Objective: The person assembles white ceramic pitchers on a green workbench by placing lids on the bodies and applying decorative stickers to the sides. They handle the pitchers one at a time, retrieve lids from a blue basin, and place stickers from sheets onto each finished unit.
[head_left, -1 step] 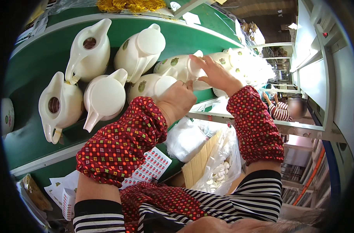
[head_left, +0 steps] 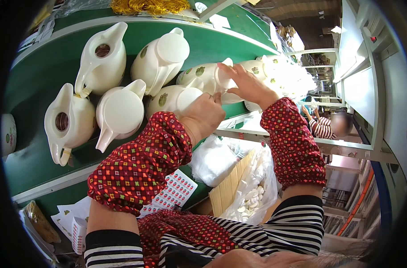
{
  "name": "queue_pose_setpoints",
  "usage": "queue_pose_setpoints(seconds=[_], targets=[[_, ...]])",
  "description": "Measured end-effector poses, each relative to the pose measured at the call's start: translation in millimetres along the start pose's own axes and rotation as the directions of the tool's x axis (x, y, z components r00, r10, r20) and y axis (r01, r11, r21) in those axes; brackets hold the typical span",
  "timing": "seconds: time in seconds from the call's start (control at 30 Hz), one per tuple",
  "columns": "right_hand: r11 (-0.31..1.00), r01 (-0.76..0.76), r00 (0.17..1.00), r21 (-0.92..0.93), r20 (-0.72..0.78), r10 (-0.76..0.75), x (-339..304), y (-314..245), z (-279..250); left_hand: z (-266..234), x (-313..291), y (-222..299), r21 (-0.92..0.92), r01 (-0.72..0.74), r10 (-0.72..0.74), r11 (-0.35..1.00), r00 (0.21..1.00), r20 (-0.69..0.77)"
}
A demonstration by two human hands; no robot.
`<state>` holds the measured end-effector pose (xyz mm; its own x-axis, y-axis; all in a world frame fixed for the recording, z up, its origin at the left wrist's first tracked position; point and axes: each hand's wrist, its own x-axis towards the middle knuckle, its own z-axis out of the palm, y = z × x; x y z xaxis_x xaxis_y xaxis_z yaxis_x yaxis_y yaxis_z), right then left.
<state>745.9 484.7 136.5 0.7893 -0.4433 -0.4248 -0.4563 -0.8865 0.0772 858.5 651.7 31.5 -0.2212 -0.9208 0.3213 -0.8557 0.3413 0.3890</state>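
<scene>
Cream vacuum jugs with green leaf prints stand on the green bench. My right hand spans the pale top of a leaf-printed jug, its forefinger near the spout and thumb on the near side, gripping it. Just left of it, my left hand is closed, with thumb and forefinger beside the same jug's top. What those fingers pinch is hidden. A nearer jug sits partly behind that hand. Farther left stand two lidded jugs and two uncapped jugs with round openings.
More jugs continue along the bench to the right. Below it are sticker sheets, clear plastic bags, and a bag of white round pieces beside cardboard. Gold cords lie behind. Another person works at right.
</scene>
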Motion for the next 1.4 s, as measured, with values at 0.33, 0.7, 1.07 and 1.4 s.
queue_pose_setpoints(seconds=[0.33,0.7,1.07,1.4], targets=[[0.939,-0.338,0.939,0.065,0.090,0.332,22,-15,6,-9,0,-2,0.031,-0.014,0.012,0.999,0.999,0.053],[0.805,-0.550,0.782,0.225,-0.200,0.590,-7,-71,22,-4,6,-3,-0.103,-0.028,0.030,0.994,0.999,0.021],[0.830,-0.553,0.833,0.076,0.077,0.548,-302,67,148,5,36,58,0.016,-0.143,0.144,0.990,0.990,-0.015],[0.995,-0.029,0.974,0.092,-0.221,0.048,-75,122,40,85,97,72,0.077,-0.072,0.073,0.994,0.997,-0.009]])
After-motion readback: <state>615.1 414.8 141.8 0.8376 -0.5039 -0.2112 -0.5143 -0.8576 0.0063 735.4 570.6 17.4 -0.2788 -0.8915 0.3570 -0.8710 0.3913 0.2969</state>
